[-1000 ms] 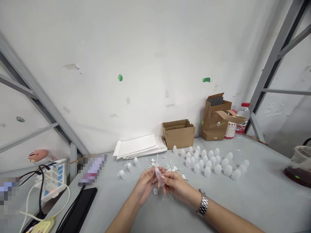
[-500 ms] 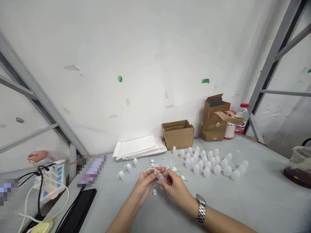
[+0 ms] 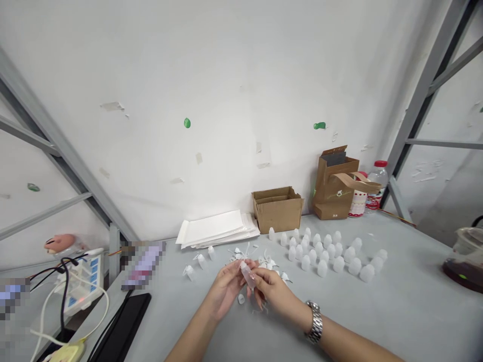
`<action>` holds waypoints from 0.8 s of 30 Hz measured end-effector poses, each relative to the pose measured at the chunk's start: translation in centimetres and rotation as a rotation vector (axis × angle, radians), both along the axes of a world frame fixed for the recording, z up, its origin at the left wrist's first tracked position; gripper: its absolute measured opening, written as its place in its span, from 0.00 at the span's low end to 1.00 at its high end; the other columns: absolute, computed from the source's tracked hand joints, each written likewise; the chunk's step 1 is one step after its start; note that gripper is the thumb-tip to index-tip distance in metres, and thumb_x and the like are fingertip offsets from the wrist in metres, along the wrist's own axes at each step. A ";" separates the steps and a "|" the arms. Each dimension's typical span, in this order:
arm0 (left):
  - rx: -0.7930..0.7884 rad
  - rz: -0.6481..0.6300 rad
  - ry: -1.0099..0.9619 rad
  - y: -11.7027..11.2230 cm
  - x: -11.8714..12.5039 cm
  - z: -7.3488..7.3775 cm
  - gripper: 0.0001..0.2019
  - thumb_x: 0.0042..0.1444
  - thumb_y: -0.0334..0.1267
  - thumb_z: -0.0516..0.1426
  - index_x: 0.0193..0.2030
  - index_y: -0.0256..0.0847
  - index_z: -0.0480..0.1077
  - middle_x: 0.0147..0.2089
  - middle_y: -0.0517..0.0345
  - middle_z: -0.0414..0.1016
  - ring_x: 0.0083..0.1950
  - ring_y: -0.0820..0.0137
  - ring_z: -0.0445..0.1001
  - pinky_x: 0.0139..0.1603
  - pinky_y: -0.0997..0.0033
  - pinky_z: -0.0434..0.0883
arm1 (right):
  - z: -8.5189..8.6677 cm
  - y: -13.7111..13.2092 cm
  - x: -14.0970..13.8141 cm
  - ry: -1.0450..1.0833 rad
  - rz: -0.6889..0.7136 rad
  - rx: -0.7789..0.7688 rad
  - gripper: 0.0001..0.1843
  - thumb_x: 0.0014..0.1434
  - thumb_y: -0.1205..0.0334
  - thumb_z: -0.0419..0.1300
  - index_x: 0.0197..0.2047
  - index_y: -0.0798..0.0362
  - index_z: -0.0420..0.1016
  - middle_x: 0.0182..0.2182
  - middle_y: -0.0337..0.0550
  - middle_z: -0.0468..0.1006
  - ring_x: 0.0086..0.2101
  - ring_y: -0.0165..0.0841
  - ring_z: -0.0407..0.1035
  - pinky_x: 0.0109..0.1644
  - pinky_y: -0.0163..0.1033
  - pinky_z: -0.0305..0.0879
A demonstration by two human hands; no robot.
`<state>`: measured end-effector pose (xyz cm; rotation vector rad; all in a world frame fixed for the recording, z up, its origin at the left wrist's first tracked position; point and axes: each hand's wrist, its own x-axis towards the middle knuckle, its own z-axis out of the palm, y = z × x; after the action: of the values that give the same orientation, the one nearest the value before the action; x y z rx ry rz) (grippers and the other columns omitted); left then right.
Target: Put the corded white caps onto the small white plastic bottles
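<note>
A small translucent plastic bottle is held tilted between my two hands, its neck pointing up and left. The fingers of my left hand are closed around its neck end. My right hand, with a metal watch on the wrist, grips its body between thumb and fingers. Just behind my hands lies a loose pile of small white parts with thin tubes. One small white piece lies on the table below my hands. Several small bottles with white tops stand to the left. Many rounded translucent bottles stand in rows to the right.
White padded envelopes and an open cardboard box stand along the wall. Farther right are a brown paper bag and a red-capped bottle. A power strip, a black slab and a cup of dark liquid flank the table.
The bottle has turned more upright and its neck now shows at the left fingertips. A thin curved white tube seen over my left hand no longer lies there. My right fingers have shifted lower.
</note>
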<state>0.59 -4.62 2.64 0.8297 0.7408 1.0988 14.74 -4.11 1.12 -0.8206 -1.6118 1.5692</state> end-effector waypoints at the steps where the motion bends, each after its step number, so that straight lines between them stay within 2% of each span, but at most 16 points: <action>1: -0.007 0.002 -0.004 0.0 0.0 -0.1 0.13 0.48 0.44 0.57 0.35 0.36 0.73 0.40 0.48 0.75 0.42 0.65 0.71 0.41 0.70 0.66 | 0.0 0.1 0.0 0.031 0.064 -0.027 0.23 0.55 0.42 0.47 0.25 0.54 0.65 0.19 0.35 0.70 0.14 0.23 0.58 0.21 0.31 0.51; 3: -0.018 0.001 0.004 0.0 -0.1 -0.2 0.14 0.46 0.46 0.58 0.33 0.37 0.73 0.39 0.49 0.75 0.36 0.68 0.72 0.34 0.71 0.67 | 0.0 0.2 0.1 0.075 0.163 -0.068 0.25 0.53 0.40 0.47 0.27 0.55 0.66 0.20 0.37 0.71 0.15 0.24 0.59 0.21 0.31 0.50; 5: -0.014 -0.020 0.022 0.0 -0.2 -0.3 0.15 0.45 0.47 0.58 0.33 0.36 0.72 0.40 0.49 0.74 0.26 0.72 0.70 0.25 0.73 0.66 | 0.1 0.1 0.1 0.093 0.193 -0.094 0.26 0.52 0.38 0.48 0.27 0.55 0.66 0.21 0.38 0.71 0.15 0.24 0.59 0.21 0.31 0.50; 7: 0.016 -0.046 0.043 0.0 -0.3 -0.3 0.16 0.46 0.48 0.58 0.33 0.35 0.72 0.39 0.48 0.74 0.22 0.75 0.67 0.19 0.74 0.63 | 0.2 -0.1 0.0 0.067 0.146 -0.083 0.25 0.52 0.39 0.48 0.25 0.55 0.65 0.20 0.37 0.70 0.15 0.23 0.58 0.21 0.31 0.51; 9: 0.049 -0.054 0.055 0.0 -0.2 -0.1 0.15 0.47 0.46 0.57 0.33 0.35 0.72 0.37 0.48 0.74 0.23 0.73 0.68 0.18 0.74 0.63 | 0.2 -0.3 -0.1 0.003 0.051 -0.045 0.23 0.54 0.42 0.48 0.25 0.54 0.64 0.20 0.36 0.70 0.16 0.23 0.57 0.21 0.31 0.52; 11: 0.062 -0.032 0.062 0.0 -0.1 0.0 0.13 0.47 0.43 0.58 0.33 0.34 0.73 0.35 0.48 0.74 0.27 0.70 0.70 0.22 0.73 0.65 | 0.0 -0.5 -0.2 -0.088 -0.061 0.038 0.19 0.57 0.47 0.48 0.27 0.54 0.64 0.22 0.37 0.71 0.18 0.25 0.60 0.23 0.31 0.54; 13: 0.058 0.021 0.077 0.0 0.1 0.0 0.11 0.47 0.40 0.59 0.32 0.33 0.73 0.34 0.48 0.75 0.33 0.68 0.71 0.31 0.72 0.68 | -0.2 -0.7 -0.1 -0.194 -0.177 0.168 0.14 0.58 0.51 0.49 0.29 0.53 0.64 0.24 0.39 0.72 0.23 0.29 0.63 0.28 0.33 0.57; 17: 0.043 0.121 0.096 0.1 0.4 -0.3 0.11 0.45 0.40 0.60 0.33 0.34 0.74 0.39 0.48 0.76 0.45 0.64 0.71 0.48 0.67 0.64 | -0.5 -0.9 0.3 -0.341 -0.327 0.352 0.09 0.57 0.57 0.51 0.31 0.52 0.66 0.29 0.42 0.73 0.31 0.33 0.65 0.35 0.35 0.57; 21: 0.039 0.112 0.054 0.0 0.6 -0.4 0.11 0.43 0.39 0.61 0.34 0.35 0.73 0.42 0.47 0.75 0.49 0.61 0.69 0.53 0.63 0.61 | -0.5 -0.9 0.4 -0.356 -0.376 0.399 0.08 0.56 0.57 0.51 0.33 0.52 0.66 0.31 0.43 0.73 0.33 0.34 0.64 0.36 0.36 0.57; 24: 0.041 0.086 0.021 0.1 0.5 -0.6 0.10 0.43 0.38 0.61 0.33 0.35 0.73 0.41 0.46 0.76 0.48 0.61 0.70 0.49 0.64 0.64 | -0.3 -0.8 0.2 -0.267 -0.327 0.306 0.10 0.56 0.55 0.51 0.31 0.52 0.65 0.27 0.41 0.72 0.30 0.33 0.65 0.33 0.35 0.57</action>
<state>1.10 -4.53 2.06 0.8521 0.7799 1.1871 14.96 -4.88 0.78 -1.0920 -1.7436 0.9881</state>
